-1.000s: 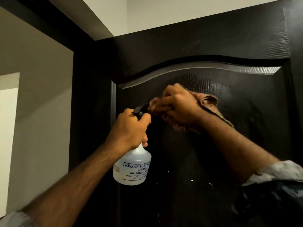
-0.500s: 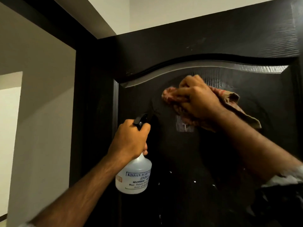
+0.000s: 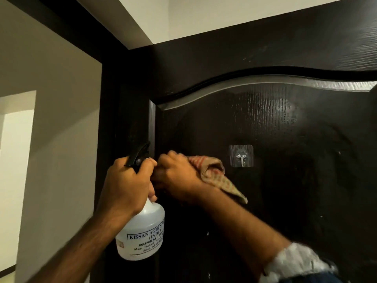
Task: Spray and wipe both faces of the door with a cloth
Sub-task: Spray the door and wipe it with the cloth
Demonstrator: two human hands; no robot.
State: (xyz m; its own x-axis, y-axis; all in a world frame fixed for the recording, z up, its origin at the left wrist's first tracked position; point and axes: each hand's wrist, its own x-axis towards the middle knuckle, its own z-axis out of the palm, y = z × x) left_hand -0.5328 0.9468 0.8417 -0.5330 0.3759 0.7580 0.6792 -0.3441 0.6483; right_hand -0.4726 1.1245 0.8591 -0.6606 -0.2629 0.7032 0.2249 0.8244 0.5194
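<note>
One face of the door (image 3: pixel 285 129) is mid-wipe; the other is not in view.

Much of the raised panel above and to the right of the right hand (image 3: pixel 177 176) glistens wet, so I judge this face sprayed and partly wiped, with the lower panel, where pale flecks show, and the whole far face left to do. The dark frame and beige wall (image 3: pixel 51 119) run left of the left hand (image 3: pixel 126 186), with the white ceiling above. That hand is clamped round the neck of the spray bottle (image 3: pixel 142 235), which hangs below it. The right hand's fingers are curled on the bunched cloth (image 3: pixel 214 172), pressing it to the panel's left edge; a clear adhesive hook (image 3: pixel 241 155) sits just right of it.
</note>
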